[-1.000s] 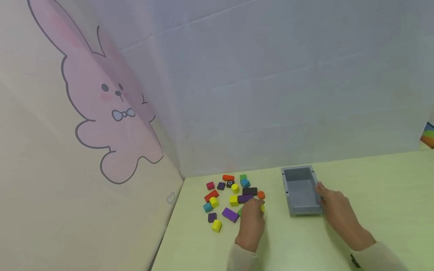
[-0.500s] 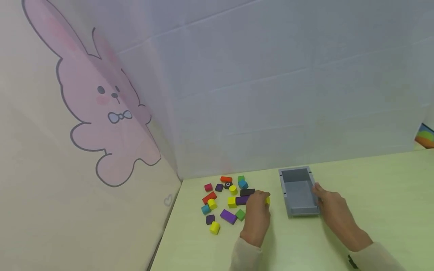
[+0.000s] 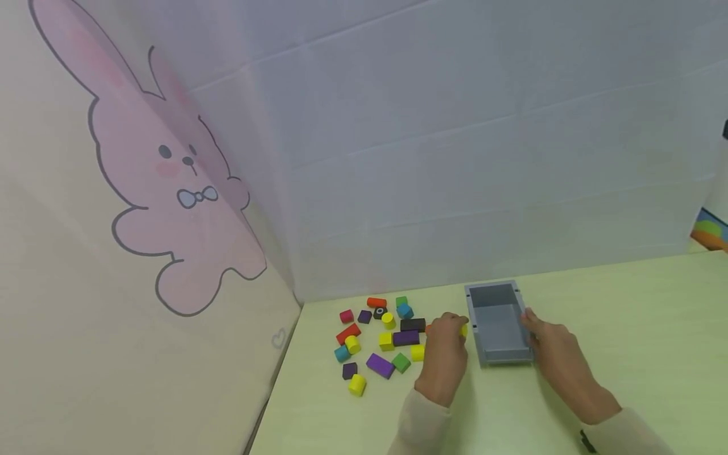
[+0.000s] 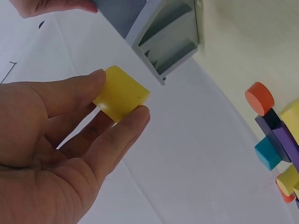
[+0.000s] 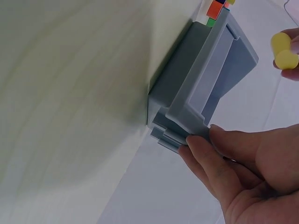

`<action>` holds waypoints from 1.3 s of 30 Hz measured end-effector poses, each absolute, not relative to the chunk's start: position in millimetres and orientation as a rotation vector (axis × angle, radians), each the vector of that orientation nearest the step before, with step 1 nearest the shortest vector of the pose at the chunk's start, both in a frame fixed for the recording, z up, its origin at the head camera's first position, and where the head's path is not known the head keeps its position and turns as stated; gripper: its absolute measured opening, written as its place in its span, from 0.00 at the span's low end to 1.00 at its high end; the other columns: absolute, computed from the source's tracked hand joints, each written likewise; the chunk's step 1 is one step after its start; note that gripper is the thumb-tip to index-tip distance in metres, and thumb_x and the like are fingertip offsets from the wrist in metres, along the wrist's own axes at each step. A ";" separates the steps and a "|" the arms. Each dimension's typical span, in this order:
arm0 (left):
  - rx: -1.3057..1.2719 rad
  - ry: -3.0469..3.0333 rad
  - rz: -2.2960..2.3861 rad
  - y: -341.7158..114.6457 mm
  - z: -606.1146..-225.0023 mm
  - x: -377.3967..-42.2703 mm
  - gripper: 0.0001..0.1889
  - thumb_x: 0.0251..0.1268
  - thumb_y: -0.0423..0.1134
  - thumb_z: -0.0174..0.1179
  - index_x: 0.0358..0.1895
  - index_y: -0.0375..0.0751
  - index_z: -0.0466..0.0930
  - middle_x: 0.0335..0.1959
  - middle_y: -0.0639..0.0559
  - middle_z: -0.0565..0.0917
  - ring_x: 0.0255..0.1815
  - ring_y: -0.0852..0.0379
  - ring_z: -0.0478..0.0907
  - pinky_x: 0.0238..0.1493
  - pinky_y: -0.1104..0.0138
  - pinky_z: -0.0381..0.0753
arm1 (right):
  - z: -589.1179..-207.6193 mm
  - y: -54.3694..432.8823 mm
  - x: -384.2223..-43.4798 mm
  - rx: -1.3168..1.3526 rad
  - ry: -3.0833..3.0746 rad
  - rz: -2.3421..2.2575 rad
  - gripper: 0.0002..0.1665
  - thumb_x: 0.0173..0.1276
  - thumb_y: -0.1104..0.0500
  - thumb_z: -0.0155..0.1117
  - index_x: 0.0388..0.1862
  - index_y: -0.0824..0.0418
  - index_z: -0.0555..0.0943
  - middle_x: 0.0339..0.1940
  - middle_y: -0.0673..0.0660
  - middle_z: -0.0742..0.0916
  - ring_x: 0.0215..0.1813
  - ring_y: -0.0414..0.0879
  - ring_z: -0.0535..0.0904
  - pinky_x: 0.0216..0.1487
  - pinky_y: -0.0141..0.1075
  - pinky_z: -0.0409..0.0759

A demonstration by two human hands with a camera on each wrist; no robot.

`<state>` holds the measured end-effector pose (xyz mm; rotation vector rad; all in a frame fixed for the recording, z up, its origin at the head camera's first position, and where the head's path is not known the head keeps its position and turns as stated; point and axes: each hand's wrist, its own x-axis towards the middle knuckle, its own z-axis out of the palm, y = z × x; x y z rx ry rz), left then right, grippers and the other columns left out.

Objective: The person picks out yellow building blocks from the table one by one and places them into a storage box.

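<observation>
My left hand pinches a yellow cylindrical block between thumb and fingertips, just left of a grey plastic bin. In the left wrist view the block is held clear of the surface behind it. With thumb and fingers, my right hand grips the bin's right rim, as the right wrist view confirms for that hand. Nothing lies on the part of the bin's floor that shows. The bin stands on the table.
Left of the left hand, several coloured blocks lie loosely on the pale table, among them a purple block, a green cube and a black block. A white cloth wall rises behind the table.
My left hand has carried the yellow block right and away from the pile, closer to the bin. The right hand keeps its grip on the rim. The whole view has shifted slightly.
</observation>
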<state>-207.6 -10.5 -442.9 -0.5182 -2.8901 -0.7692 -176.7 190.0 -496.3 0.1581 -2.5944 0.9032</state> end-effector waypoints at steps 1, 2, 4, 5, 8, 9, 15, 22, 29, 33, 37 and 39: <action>-0.516 -2.898 -0.784 -8.9 -442.5 -207.9 0.17 0.66 0.22 0.68 0.55 0.41 0.90 0.51 0.51 0.89 0.53 0.55 0.84 0.59 0.67 0.84 | -496.6 189.7 -176.8 0.158 -2.590 0.903 0.27 0.61 0.80 0.69 0.61 0.82 0.77 0.63 0.79 0.78 0.48 0.79 0.83 0.39 0.62 0.86; -0.518 -2.901 -0.788 -7.4 -442.1 -208.1 0.17 0.67 0.22 0.68 0.56 0.41 0.90 0.51 0.51 0.89 0.53 0.55 0.84 0.60 0.67 0.84 | -496.9 189.5 -176.8 0.160 -2.585 0.904 0.27 0.61 0.80 0.69 0.61 0.82 0.77 0.63 0.79 0.79 0.47 0.79 0.83 0.38 0.62 0.86; -0.523 -2.906 -0.793 -4.7 -441.7 -208.8 0.17 0.67 0.23 0.68 0.56 0.41 0.90 0.51 0.52 0.88 0.52 0.56 0.83 0.60 0.67 0.84 | -497.3 189.1 -177.4 0.163 -2.574 0.894 0.27 0.60 0.80 0.69 0.60 0.82 0.78 0.62 0.79 0.79 0.46 0.79 0.83 0.37 0.61 0.86; -0.529 -2.903 -0.782 -3.6 -441.6 -209.0 0.17 0.67 0.23 0.68 0.55 0.41 0.90 0.51 0.52 0.88 0.52 0.56 0.83 0.60 0.67 0.84 | -497.5 188.9 -177.8 0.163 -2.569 0.890 0.27 0.60 0.80 0.69 0.60 0.81 0.78 0.62 0.79 0.79 0.46 0.79 0.84 0.36 0.61 0.86; -0.545 -2.891 -0.736 -0.7 -442.2 -209.5 0.16 0.67 0.23 0.68 0.55 0.41 0.90 0.51 0.52 0.88 0.50 0.57 0.84 0.59 0.68 0.84 | -497.7 188.3 -178.8 0.160 -2.560 0.882 0.26 0.60 0.80 0.69 0.59 0.81 0.79 0.62 0.78 0.80 0.45 0.79 0.84 0.35 0.61 0.86; -0.550 -2.887 -0.721 0.2 -442.6 -209.8 0.16 0.67 0.23 0.68 0.55 0.41 0.90 0.51 0.52 0.88 0.50 0.57 0.84 0.58 0.69 0.84 | -497.7 188.1 -179.0 0.159 -2.559 0.879 0.26 0.60 0.80 0.69 0.59 0.81 0.79 0.62 0.78 0.80 0.45 0.79 0.84 0.35 0.61 0.86; -0.594 -2.839 -0.707 5.3 -442.9 -209.9 0.17 0.66 0.20 0.66 0.53 0.40 0.90 0.50 0.52 0.89 0.50 0.57 0.84 0.57 0.69 0.84 | -496.7 187.4 -179.2 0.162 -2.564 0.875 0.26 0.60 0.80 0.69 0.59 0.82 0.79 0.62 0.79 0.80 0.44 0.78 0.84 0.32 0.57 0.86; -0.662 -2.813 -0.624 13.4 -444.7 -211.8 0.17 0.64 0.21 0.68 0.52 0.41 0.92 0.49 0.53 0.89 0.49 0.58 0.84 0.55 0.72 0.84 | -495.8 187.4 -178.6 0.141 -2.594 0.849 0.26 0.60 0.79 0.70 0.59 0.81 0.79 0.61 0.78 0.80 0.45 0.77 0.85 0.35 0.59 0.87; -0.670 -2.849 -0.530 24.0 -446.7 -214.5 0.18 0.63 0.22 0.70 0.52 0.45 0.92 0.49 0.57 0.89 0.49 0.61 0.83 0.54 0.74 0.82 | -498.7 187.8 -177.8 0.144 -2.568 0.837 0.26 0.58 0.79 0.71 0.58 0.81 0.80 0.61 0.78 0.81 0.45 0.78 0.85 0.39 0.62 0.86; -0.680 -2.876 -0.477 30.2 -449.0 -215.5 0.19 0.63 0.23 0.71 0.53 0.48 0.92 0.50 0.59 0.89 0.50 0.63 0.83 0.54 0.75 0.82 | -499.6 188.0 -176.9 0.141 -2.570 0.834 0.27 0.59 0.80 0.71 0.59 0.81 0.80 0.61 0.78 0.81 0.45 0.78 0.85 0.39 0.62 0.86; -0.716 -2.874 -0.396 34.6 -450.0 -215.3 0.20 0.62 0.24 0.72 0.53 0.50 0.92 0.50 0.60 0.88 0.51 0.64 0.83 0.55 0.76 0.81 | -500.0 187.8 -175.9 0.141 -2.566 0.832 0.27 0.59 0.79 0.71 0.59 0.81 0.79 0.60 0.78 0.81 0.44 0.77 0.85 0.38 0.62 0.86; -0.736 -2.860 -0.373 35.9 -450.9 -215.3 0.20 0.62 0.24 0.72 0.53 0.50 0.92 0.50 0.60 0.89 0.52 0.64 0.83 0.55 0.76 0.81 | -500.4 187.9 -176.3 0.146 -2.554 0.828 0.27 0.58 0.79 0.72 0.59 0.81 0.80 0.60 0.78 0.81 0.44 0.77 0.85 0.37 0.61 0.86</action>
